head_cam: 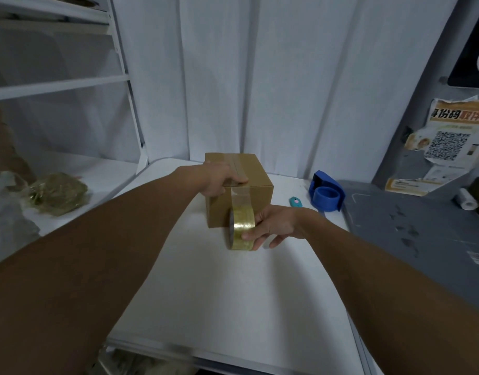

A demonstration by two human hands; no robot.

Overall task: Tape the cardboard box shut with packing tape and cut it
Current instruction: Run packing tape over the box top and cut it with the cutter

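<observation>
Resting on a smooth white table (206, 280): a small brown cardboard box (256, 196), matte and square-edged, flaps closed, a glossy strip of clear tape (237, 165) running along the top seam. Left hand (219, 181) pressing down at the box's near top edge, fingers (238, 182) laid flat and close together over the tape where it bends onto the front face. Below those fingers, a shiny band of tape stretching down the front panel to the roll of packing tape (242, 230) — a yellowish, translucent ring standing on edge, just in front of the box's lower corner. Right hand (273, 226) pinching the roll from its right side, thumb on the near lower curve, fingertips wrapped over the top curve, two other fingers hanging loose beneath. Beyond the right hand's knuckles, a small teal cutter (296, 201) lying flat on the table, and farther right a blue plastic tape dispenser (326, 196), rounded and hollow — well apart from the box. Far left of the left forearm, a crinkled plastic bag (57, 193) of greenish stuff.
</observation>
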